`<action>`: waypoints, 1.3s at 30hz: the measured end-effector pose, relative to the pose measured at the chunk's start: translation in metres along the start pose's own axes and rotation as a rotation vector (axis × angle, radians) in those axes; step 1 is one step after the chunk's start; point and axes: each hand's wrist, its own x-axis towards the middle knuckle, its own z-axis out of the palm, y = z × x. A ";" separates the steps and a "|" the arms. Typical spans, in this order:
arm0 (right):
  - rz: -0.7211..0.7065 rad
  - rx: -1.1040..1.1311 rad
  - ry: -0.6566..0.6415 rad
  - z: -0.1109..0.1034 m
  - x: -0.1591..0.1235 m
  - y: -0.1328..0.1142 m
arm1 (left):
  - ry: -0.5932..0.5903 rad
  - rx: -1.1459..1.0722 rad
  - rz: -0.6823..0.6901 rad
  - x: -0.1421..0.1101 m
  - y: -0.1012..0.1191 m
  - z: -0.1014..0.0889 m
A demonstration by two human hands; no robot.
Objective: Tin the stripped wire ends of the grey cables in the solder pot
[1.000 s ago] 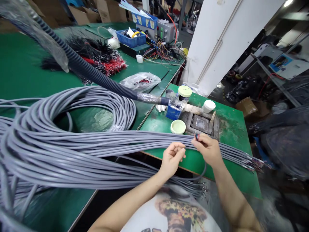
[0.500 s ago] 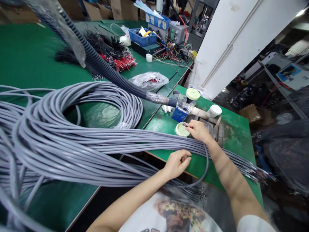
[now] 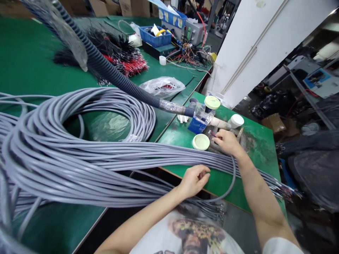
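My right hand (image 3: 227,142) pinches the stripped end of a grey cable (image 3: 231,183), which loops down from the hand and back under the bundle. The coloured wire tips sit at the fingers, beside the square metal pot (image 3: 239,135) on the small green table (image 3: 254,155). My left hand (image 3: 194,180) is curled closed at the table's front edge, just below the thick bundle of grey cables (image 3: 106,169); what it holds, if anything, is hidden.
A black corrugated hose (image 3: 116,79) slants down to a blue box (image 3: 197,125). Pale green lids (image 3: 201,141) and a white cup (image 3: 235,121) stand near the pot. Red and black wires (image 3: 124,61), a plastic bag (image 3: 162,86) and blue bins (image 3: 155,37) lie farther back.
My right hand carried the cable end from above the bundle forward to the metal pot, pulling the cable into a wider loop. My left hand dropped slightly toward the table edge.
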 end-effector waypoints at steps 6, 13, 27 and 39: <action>0.228 -0.090 0.003 -0.004 -0.018 0.066 | -0.012 0.029 -0.010 0.000 -0.002 0.001; 0.353 -0.124 -0.040 0.016 -0.018 0.092 | -0.026 0.048 -0.021 -0.001 0.001 0.001; 0.343 -0.118 -0.033 0.019 -0.018 0.096 | -0.024 0.068 -0.003 0.000 -0.001 0.000; 0.355 -0.129 0.328 -0.008 -0.123 0.075 | -0.019 0.061 -0.033 0.000 0.000 0.001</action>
